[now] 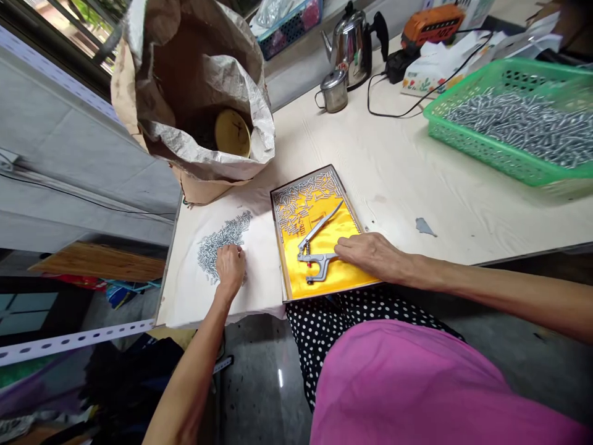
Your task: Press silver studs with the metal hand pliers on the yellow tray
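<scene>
My right hand (365,254) is closed round one handle of grey snap fastener pliers (319,258), whose two handles are spread apart. The pliers lie over a shallow tray (284,272) lined with shiny yellow cloth (343,272). Small silvery metal pieces (296,201) are scattered over the cloth's far and left parts. On a white cloth (185,296) to the left is a pile of similar metal pieces (225,238). At the pile's near edge, my left hand (230,266) has its fingers pinched together; what they hold, if anything, is hidden.
A large open paper sack (204,179) with a round yellowish thing (233,133) inside stands at the back left. Behind the tray are a metal cup (334,93) and a kettle (354,46). A green basket (482,157) of metal pieces sits at the right, near a black cable (393,115).
</scene>
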A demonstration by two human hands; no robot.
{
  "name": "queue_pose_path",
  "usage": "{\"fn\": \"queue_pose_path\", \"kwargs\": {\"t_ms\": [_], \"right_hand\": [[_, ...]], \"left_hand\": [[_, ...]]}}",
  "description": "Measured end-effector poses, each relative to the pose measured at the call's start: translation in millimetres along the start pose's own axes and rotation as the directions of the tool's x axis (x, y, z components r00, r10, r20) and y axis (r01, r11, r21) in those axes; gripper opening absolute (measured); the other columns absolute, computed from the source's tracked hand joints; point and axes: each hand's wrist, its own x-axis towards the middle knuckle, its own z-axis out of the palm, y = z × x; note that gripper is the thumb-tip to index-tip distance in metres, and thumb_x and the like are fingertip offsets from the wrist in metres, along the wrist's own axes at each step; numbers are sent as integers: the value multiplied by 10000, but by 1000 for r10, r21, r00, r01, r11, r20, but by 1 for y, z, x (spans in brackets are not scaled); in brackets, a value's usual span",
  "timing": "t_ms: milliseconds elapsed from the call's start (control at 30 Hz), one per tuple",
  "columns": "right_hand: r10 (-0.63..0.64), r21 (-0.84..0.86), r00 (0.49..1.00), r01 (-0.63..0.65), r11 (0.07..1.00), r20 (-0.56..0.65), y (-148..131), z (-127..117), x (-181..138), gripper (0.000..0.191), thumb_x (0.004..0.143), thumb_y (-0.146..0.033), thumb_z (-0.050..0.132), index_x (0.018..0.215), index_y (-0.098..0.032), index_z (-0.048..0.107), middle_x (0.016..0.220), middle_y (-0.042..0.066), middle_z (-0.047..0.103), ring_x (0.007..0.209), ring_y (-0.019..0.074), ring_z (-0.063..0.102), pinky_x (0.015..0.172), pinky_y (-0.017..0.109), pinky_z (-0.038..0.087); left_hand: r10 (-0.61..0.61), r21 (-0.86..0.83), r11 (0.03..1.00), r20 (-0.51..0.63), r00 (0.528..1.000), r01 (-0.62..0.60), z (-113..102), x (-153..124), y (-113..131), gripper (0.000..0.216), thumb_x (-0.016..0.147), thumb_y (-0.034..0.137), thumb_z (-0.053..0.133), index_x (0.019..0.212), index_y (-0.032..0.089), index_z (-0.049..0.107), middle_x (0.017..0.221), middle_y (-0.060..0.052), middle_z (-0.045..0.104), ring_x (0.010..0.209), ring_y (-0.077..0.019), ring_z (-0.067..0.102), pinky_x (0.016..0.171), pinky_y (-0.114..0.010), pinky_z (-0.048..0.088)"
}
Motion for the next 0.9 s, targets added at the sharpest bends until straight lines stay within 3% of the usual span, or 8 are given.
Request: {"fn": "queue_pose_path", "kwargs": {"t_ms": [100,167,233,300,400,533,667,900], "right_hand": [[4,8,999,-5,1000,50,0,8,-1,200,996,-92,416,870,-194,532,854,39,627,689,157,512,580,318,240],[3,9,998,-4,1000,60,1,9,-1,191,986,-86,420,879,-193,536,865,43,631,697,161,513,577,324,229],[-4,12,998,4,1000,55,2,10,0,181,974,-80,422,900,-193,543,878,46,632,701,163,513,575,327,226],[-10,11,999,9,1000,43,1,9,0,170,965,-81,429,922,-194,549,885,44,635,706,166,516,578,325,235],[-3,12,999,2,1000,37,0,8,-1,152,955,-89,448,939,-199,553,889,40,640,712,168,522,586,320,256],[-5,25,999,3,1000,52,-1,10,-2,149,967,-93,443,954,-200,547,913,43,646,731,172,529,595,324,260],[-14,43,999,12,999,46,1,13,-4,153,987,-105,422,980,-206,538,949,42,638,774,177,532,613,327,267],[13,75,998,-18,997,69,-1,12,-3,144,953,-93,453,969,-202,546,940,47,638,741,179,517,623,330,312]], "left_hand": [[-18,-375,926,29,999,28,-16,-24,28,148,859,224,574,882,149,699,917,-100,725,860,-238,664,770,-335,510],[12,-660,740,207,978,130,-24,-48,53,149,817,297,642,846,160,692,806,-46,716,619,-164,627,589,-271,493],[86,-780,564,380,921,269,-28,-71,77,205,776,352,709,837,157,686,691,-8,679,472,-115,542,473,-235,439],[124,-791,477,492,862,383,-27,-86,96,260,758,388,755,824,150,674,558,27,606,396,-90,473,415,-212,387],[128,-760,452,574,809,467,-18,-93,110,282,756,395,782,770,146,651,439,59,513,349,-76,421,383,-187,334],[118,-736,448,612,782,508,-8,-89,113,252,773,354,762,719,150,624,399,61,493,326,-70,403,367,-173,297],[99,-720,461,623,776,519,-7,-89,113,280,764,368,781,698,151,616,419,49,527,338,-75,443,379,-171,343],[59,-625,525,704,708,577,-14,-84,118,220,795,276,762,685,136,633,422,36,543,343,-85,479,393,-177,421]]}}
